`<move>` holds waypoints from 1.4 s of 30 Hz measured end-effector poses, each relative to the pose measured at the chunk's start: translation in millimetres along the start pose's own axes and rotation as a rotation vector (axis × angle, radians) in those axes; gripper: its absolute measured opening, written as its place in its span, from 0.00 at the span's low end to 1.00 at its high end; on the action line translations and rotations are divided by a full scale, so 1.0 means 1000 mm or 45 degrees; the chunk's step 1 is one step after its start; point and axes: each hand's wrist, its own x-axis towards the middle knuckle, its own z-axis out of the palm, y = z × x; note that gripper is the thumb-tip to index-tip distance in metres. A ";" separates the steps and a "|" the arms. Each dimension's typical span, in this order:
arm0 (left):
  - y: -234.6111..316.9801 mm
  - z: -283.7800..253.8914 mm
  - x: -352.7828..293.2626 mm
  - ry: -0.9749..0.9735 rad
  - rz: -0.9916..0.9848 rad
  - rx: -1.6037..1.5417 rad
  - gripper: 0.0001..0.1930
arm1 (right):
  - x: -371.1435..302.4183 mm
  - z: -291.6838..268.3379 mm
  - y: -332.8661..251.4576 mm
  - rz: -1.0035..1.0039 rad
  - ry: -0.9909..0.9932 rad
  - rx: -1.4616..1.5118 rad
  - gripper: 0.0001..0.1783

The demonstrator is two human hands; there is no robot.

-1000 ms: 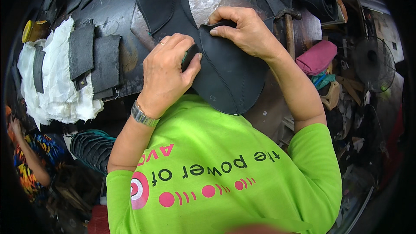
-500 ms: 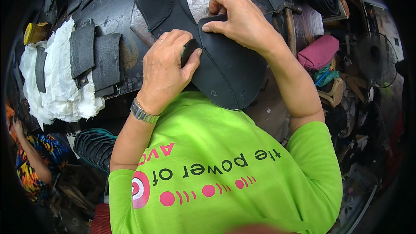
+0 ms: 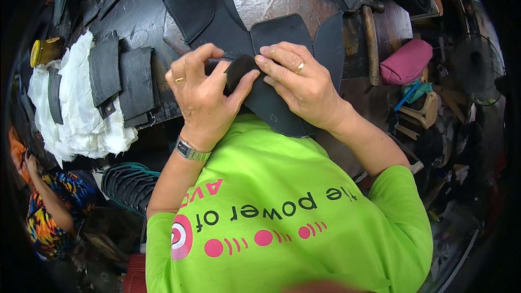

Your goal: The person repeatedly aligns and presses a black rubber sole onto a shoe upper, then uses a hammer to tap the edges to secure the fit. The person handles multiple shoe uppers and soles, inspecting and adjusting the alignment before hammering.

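A black, leather-like shoe upper point(image 3: 279, 111) with stitched seams lies over the bench edge and against my green shirt. My left hand point(image 3: 203, 92) is closed on its left edge, with the thumb and fingers pinching a turned-up dark flap point(image 3: 240, 69). My right hand point(image 3: 306, 78) presses its fingertips together on the middle of the same upper, beside the left thumb; its fingers hide part of the seam. Just beyond my hands, another stitched black upper point(image 3: 198, 5) lies on the bench and meets the one I hold.
At left on the dark bench point(image 3: 154, 30) are white cloth point(image 3: 70, 108), dark grey strips point(image 3: 137, 78) and a yellow-lidded jar point(image 3: 46, 51). A hammer point(image 3: 370, 43) and a pink pouch point(image 3: 407, 61) are at right. Another person's arm point(image 3: 54, 206) shows at lower left.
My right hand has moved down and left from the upper's far edge to its middle, near my left hand. My left hand stays on the flap, its fingers more raised.
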 end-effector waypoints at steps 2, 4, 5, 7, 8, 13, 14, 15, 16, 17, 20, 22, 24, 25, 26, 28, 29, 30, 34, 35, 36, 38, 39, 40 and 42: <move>-0.004 -0.006 -0.005 -0.016 -0.010 0.018 0.17 | -0.004 0.003 0.001 -0.030 -0.004 -0.067 0.19; -0.006 -0.011 -0.010 -0.033 -0.030 0.022 0.18 | -0.005 0.005 0.003 -0.054 0.010 -0.067 0.20; -0.007 -0.012 -0.011 -0.041 -0.048 -0.011 0.18 | -0.005 0.005 0.004 -0.065 0.012 -0.071 0.20; -0.008 -0.012 -0.012 -0.045 -0.099 -0.103 0.18 | -0.005 0.005 0.005 -0.064 -0.004 -0.065 0.20; -0.008 -0.012 -0.013 -0.032 -0.135 -0.142 0.17 | -0.005 0.005 0.005 -0.063 -0.003 -0.060 0.21; -0.015 -0.010 -0.008 0.107 -0.325 -0.349 0.16 | -0.005 0.003 0.004 -0.049 -0.073 -0.070 0.24; -0.017 -0.011 -0.007 0.103 -0.326 -0.355 0.16 | -0.005 0.003 0.003 -0.040 -0.091 -0.070 0.25; -0.021 -0.013 -0.006 0.089 -0.332 -0.353 0.16 | -0.004 0.003 0.002 -0.041 -0.118 -0.090 0.26; -0.023 -0.013 -0.005 0.075 -0.338 -0.351 0.16 | -0.003 0.002 0.001 -0.042 -0.146 -0.111 0.27; -0.024 -0.014 -0.004 0.077 -0.350 -0.368 0.15 | -0.003 0.002 0.000 -0.034 -0.174 -0.133 0.28; -0.023 -0.013 -0.004 0.104 -0.374 -0.504 0.13 | -0.002 0.000 -0.003 0.002 -0.273 -0.188 0.27; -0.020 -0.011 -0.004 0.136 -0.290 -0.486 0.12 | -0.002 -0.001 -0.004 0.007 -0.279 -0.177 0.28; -0.019 -0.009 -0.002 0.151 -0.269 -0.483 0.11 | -0.002 0.000 -0.004 0.002 -0.278 -0.177 0.28; -0.020 -0.007 -0.001 0.153 -0.288 -0.488 0.11 | -0.002 0.000 -0.004 0.003 -0.279 -0.180 0.28; -0.021 -0.006 0.001 0.155 -0.307 -0.492 0.11 | -0.002 0.001 -0.003 0.001 -0.281 -0.181 0.29; -0.025 -0.003 0.004 0.138 -0.332 -0.494 0.11 | -0.001 0.003 -0.003 -0.016 -0.292 -0.209 0.29; -0.026 -0.003 0.004 0.122 -0.352 -0.496 0.11 | 0.000 0.003 -0.004 -0.040 -0.291 -0.223 0.30; -0.028 -0.003 0.004 0.110 -0.355 -0.498 0.11 | 0.000 0.004 -0.004 -0.028 -0.314 -0.243 0.30; -0.032 -0.006 0.005 0.071 -0.384 -0.438 0.11 | 0.006 0.001 -0.009 -0.021 -0.371 -0.321 0.31; -0.033 -0.007 0.005 0.070 -0.384 -0.429 0.12 | 0.008 -0.001 -0.009 -0.025 -0.415 -0.349 0.31; -0.033 -0.007 0.005 0.067 -0.384 -0.420 0.12 | 0.012 -0.003 -0.009 0.031 -0.402 -0.259 0.31; -0.034 -0.008 0.005 0.072 -0.371 -0.403 0.12 | 0.021 -0.006 -0.005 0.118 -0.423 -0.096 0.31; -0.035 -0.007 0.005 0.079 -0.358 -0.396 0.12 | 0.028 -0.007 -0.001 0.141 -0.360 -0.094 0.31; -0.035 -0.006 0.005 0.085 -0.344 -0.390 0.11 | 0.036 -0.008 0.004 0.176 -0.247 -0.074 0.31; -0.035 -0.005 0.005 0.114 -0.358 -0.459 0.11 | 0.054 -0.005 0.013 0.165 -0.050 -0.027 0.35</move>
